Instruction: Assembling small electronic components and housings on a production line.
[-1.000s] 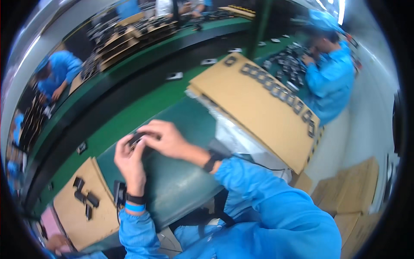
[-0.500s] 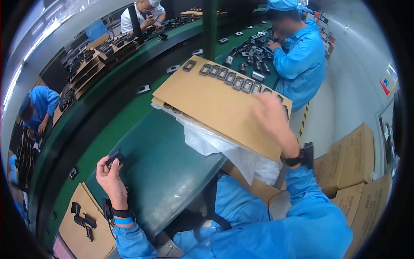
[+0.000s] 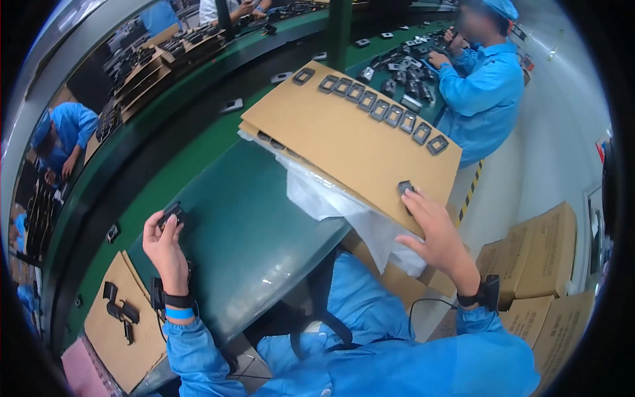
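Observation:
On the left, above the dark green tabletop (image 3: 231, 218), my left hand (image 3: 164, 255) is closed around a small black plastic part (image 3: 173, 213). My right hand (image 3: 433, 228) rests over the near right edge of a brown cardboard sheet (image 3: 331, 142). Its fingertips touch a black rectangular frame (image 3: 405, 187) lying there, while the thumb stands apart from it. Along the far edge of that sheet runs a row of similar black frames (image 3: 367, 100), each with an opening in the middle.
More black parts (image 3: 129, 311) lie on cardboard at the lower left. White plastic film (image 3: 317, 192) hangs beneath the cardboard stack. A green conveyor (image 3: 198, 139) carries scattered pieces. Cartons (image 3: 529, 251) stand at right; a co-worker in blue (image 3: 483, 99) works at far right.
My right hand has drawn back toward me, and a frame now lies under its fingertips, off the row's right end. My left hand still holds the black part. The view has shifted slightly.

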Action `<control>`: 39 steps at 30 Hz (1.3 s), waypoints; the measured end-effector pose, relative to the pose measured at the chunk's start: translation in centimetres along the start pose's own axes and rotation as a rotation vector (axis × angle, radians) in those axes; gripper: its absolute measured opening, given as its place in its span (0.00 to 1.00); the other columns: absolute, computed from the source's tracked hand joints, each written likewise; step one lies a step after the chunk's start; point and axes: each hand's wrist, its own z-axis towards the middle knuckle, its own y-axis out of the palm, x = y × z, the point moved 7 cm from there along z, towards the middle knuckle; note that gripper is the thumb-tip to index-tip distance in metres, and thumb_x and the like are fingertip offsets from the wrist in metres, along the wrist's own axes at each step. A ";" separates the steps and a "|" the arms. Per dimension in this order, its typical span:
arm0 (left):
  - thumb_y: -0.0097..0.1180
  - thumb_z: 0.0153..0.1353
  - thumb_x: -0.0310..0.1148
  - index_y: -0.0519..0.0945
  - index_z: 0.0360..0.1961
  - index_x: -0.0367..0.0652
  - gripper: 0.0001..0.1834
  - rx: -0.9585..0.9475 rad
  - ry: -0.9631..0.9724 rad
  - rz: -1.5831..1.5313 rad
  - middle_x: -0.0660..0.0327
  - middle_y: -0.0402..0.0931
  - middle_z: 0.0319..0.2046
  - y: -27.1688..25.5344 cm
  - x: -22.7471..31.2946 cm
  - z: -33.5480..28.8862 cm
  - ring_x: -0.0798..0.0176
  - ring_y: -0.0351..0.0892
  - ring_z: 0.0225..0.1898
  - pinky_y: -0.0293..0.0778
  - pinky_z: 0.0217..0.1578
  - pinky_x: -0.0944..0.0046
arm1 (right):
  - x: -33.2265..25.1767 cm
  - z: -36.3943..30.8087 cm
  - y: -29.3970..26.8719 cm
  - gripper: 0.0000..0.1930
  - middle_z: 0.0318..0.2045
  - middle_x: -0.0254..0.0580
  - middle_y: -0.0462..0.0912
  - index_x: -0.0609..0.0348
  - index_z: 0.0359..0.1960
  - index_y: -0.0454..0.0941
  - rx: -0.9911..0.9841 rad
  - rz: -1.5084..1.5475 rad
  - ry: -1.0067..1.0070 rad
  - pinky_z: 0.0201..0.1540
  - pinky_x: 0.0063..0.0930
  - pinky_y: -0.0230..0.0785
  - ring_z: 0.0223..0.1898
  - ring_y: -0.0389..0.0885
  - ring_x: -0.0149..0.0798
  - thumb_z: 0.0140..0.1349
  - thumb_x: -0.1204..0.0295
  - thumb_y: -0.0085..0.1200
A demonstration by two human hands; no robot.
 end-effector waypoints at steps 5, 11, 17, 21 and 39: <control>0.65 0.67 0.19 0.80 0.52 0.35 0.14 0.019 0.027 -0.035 0.56 0.83 0.47 -0.1 0.4 -0.5 0.63 0.85 0.48 0.85 0.46 0.64 | -1.7 0.2 1.4 0.23 0.55 0.51 0.85 0.62 0.57 0.82 0.099 -0.007 -0.123 0.60 0.47 0.75 0.58 0.83 0.57 0.58 0.81 0.67; 0.65 0.67 0.19 0.79 0.52 0.36 0.14 -0.089 0.022 -0.130 0.57 0.85 0.44 2.2 0.5 -0.5 0.65 0.86 0.44 0.85 0.46 0.64 | -5.6 2.1 1.6 0.14 0.46 0.52 0.85 0.66 0.50 0.85 0.310 0.202 -0.205 0.44 0.34 0.80 0.41 0.86 0.47 0.62 0.87 0.60; 0.62 0.70 0.20 0.79 0.53 0.35 0.12 -0.027 -0.009 -0.177 0.55 0.86 0.44 0.3 0.1 -0.4 0.65 0.87 0.45 0.86 0.46 0.63 | -19.0 14.8 9.2 0.13 0.41 0.42 0.78 0.72 0.56 0.82 -0.052 1.123 -0.215 0.40 0.24 0.76 0.35 0.83 0.31 0.75 0.81 0.52; 0.56 0.77 0.31 0.81 0.53 0.38 0.10 0.014 -0.019 -0.300 0.59 0.85 0.46 -0.1 1.0 -0.4 0.66 0.85 0.48 0.82 0.51 0.60 | -26.1 21.9 15.5 0.15 0.40 0.41 0.82 0.73 0.60 0.80 -0.241 1.338 -0.240 0.39 0.24 0.78 0.33 0.84 0.30 0.76 0.79 0.53; 0.57 0.75 0.24 0.79 0.58 0.34 0.14 0.004 0.059 -0.181 0.55 0.85 0.54 0.5 1.8 -0.9 0.68 0.84 0.52 0.79 0.52 0.71 | -27.8 24.6 21.3 0.13 0.44 0.38 0.80 0.69 0.55 0.85 -0.185 1.521 -0.154 0.39 0.19 0.79 0.34 0.84 0.26 0.70 0.81 0.61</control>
